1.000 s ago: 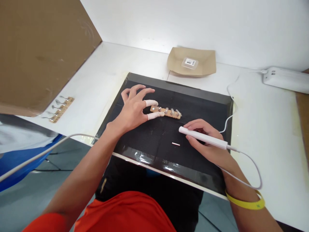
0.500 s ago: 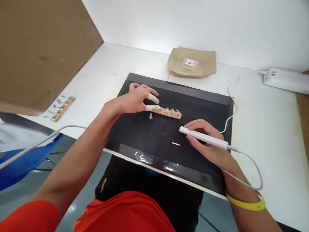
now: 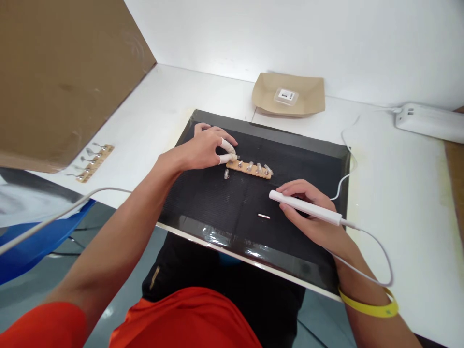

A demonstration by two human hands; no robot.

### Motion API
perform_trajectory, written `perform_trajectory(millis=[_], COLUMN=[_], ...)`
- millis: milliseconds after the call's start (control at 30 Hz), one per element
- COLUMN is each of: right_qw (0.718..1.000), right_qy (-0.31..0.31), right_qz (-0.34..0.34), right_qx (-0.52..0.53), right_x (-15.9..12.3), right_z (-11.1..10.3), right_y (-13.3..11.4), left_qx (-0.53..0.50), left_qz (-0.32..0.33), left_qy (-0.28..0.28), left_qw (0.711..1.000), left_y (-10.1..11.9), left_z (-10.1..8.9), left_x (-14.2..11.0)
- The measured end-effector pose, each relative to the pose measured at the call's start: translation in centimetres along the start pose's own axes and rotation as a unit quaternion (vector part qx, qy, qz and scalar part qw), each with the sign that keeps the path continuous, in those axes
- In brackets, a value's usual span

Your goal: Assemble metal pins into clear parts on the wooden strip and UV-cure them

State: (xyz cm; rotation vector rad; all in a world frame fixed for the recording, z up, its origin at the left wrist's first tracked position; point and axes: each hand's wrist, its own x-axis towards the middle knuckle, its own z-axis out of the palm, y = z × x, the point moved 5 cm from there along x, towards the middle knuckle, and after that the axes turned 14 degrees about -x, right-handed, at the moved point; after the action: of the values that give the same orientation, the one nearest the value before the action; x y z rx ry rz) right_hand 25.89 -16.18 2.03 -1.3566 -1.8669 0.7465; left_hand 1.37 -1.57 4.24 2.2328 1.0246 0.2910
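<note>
My left hand [image 3: 212, 147] is at the left end of a tan strip [image 3: 245, 167] on a black mat. White finger cots cover its thumb and index finger, which pinch a small clear piece, mostly hidden, that looks like a nail tip. Several clear nail tips [image 3: 258, 168] sit tilted on metal studs along the strip. One loose nail tip [image 3: 226, 174] lies just in front of it. To the right, my right hand [image 3: 311, 208] is closed around a white pen-shaped corded handpiece [image 3: 306, 207], its blunt end facing left. A short metal pin [image 3: 264, 216] rests on the mat nearby.
The black mat [image 3: 203, 203] reaches the table's front edge. Behind it stands a brown paper tray [image 3: 308, 92] holding a clear labelled box [image 3: 286, 96]. Another strip with tips [image 3: 94, 163] lies at left beside a brown board [image 3: 72, 82]. A white power strip [image 3: 431, 121] and cords are at right.
My left index finger and thumb have drawn together at the strip's end and shifted slightly left, with a small clear piece between them. My right hand and the handpiece stay nearly still.
</note>
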Motion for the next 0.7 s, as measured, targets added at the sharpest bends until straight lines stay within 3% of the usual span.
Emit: perform_trajectory(millis=[167,367,567,700], right_qw=[1.000,1.000,1.000,1.000], right_qy=[-0.008,-0.015,-0.022,-0.018], right_qz=[-0.002,0.000,0.000,0.002], right_qx=[-0.002,-0.002,-0.009,-0.014], right_x=[0.0,0.0,-0.1,-0.1], right_z=[0.0,0.2,0.2,0.2], right_y=[0.0,0.2,0.3,0.4], left_qx=[0.081,0.186,0.199,0.219], left_qz=[0.008,0.001,0.029,0.020], left_qy=[0.077,0.194,0.105,0.090], left_qw=[0.994,0.963,0.974,0.971], left_y=[-0.4,-0.5,-0.6,-0.3], left_z=[-1.0,-1.4,0.4,0.3], left_x=[-0.7,-2.3,-3.8,-4.8])
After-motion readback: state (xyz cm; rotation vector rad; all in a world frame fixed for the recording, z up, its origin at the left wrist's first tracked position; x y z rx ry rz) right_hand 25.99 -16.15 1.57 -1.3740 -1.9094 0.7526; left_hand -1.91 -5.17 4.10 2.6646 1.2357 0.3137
